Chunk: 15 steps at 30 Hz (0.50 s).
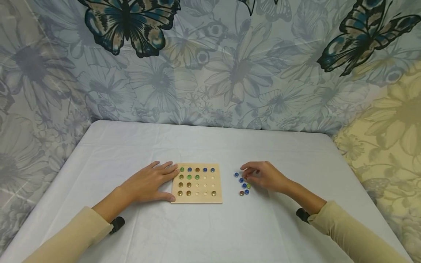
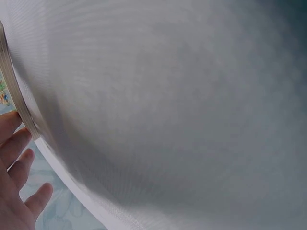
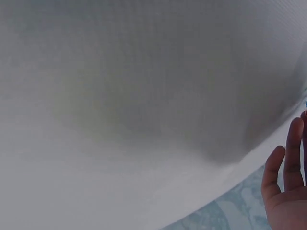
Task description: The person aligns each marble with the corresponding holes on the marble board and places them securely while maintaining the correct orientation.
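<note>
A pale wooden board [image 1: 201, 200] with rows of round hollows lies mid-table. Green, blue, brown and gold marbles fill its top row and much of its left side; one gold marble [image 1: 213, 193] sits at the bottom right. My left hand [image 1: 149, 184] rests spread at the board's left edge, fingers on the upper corner and thumb at the lower one. Right of the board, my right hand [image 1: 264, 176] bends over a loose group of marbles [image 1: 244, 185], its fingertips and thumb around a reddish-brown marble [image 1: 245, 177]. The right wrist view shows only some fingers [image 3: 293, 158].
The loose marbles are blue, green and brown, in a short column on the white tablecloth [image 1: 197, 233]. Behind the table hangs a cloth [image 1: 210, 73] printed with flowers and butterflies. Dark wrist cameras [image 1: 117, 224] sit under both forearms.
</note>
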{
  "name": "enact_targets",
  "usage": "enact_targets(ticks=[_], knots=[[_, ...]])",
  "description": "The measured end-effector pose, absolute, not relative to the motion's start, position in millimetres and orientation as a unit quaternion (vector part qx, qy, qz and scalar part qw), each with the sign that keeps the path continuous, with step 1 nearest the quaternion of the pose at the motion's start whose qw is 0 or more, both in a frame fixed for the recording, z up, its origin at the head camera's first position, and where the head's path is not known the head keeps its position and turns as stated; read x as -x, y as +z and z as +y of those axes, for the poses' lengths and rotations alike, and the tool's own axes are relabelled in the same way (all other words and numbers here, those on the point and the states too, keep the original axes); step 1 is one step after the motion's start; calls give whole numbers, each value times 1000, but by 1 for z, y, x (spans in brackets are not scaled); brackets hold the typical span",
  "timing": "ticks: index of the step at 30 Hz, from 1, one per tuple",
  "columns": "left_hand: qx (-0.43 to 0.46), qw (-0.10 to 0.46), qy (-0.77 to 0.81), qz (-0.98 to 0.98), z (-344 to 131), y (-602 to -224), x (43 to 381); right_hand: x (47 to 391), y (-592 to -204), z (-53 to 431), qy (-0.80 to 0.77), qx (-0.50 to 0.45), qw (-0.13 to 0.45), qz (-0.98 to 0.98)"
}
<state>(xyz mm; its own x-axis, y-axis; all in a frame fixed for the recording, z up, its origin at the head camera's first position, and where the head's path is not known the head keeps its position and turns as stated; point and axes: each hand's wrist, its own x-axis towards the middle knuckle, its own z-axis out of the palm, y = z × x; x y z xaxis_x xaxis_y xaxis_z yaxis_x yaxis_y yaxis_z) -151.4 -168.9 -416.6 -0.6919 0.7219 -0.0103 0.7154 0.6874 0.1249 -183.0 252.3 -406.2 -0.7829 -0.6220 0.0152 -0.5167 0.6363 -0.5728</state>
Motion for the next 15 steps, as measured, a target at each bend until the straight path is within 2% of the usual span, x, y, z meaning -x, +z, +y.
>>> enact_targets(ticks=[6, 15], knots=[[-391, 29, 55, 918, -169, -417, 151, 183, -402, 246, -291, 314, 69, 901], [-390, 32, 53, 919, -167, -415, 150, 183, -399, 236, -315, 326, 68, 889]])
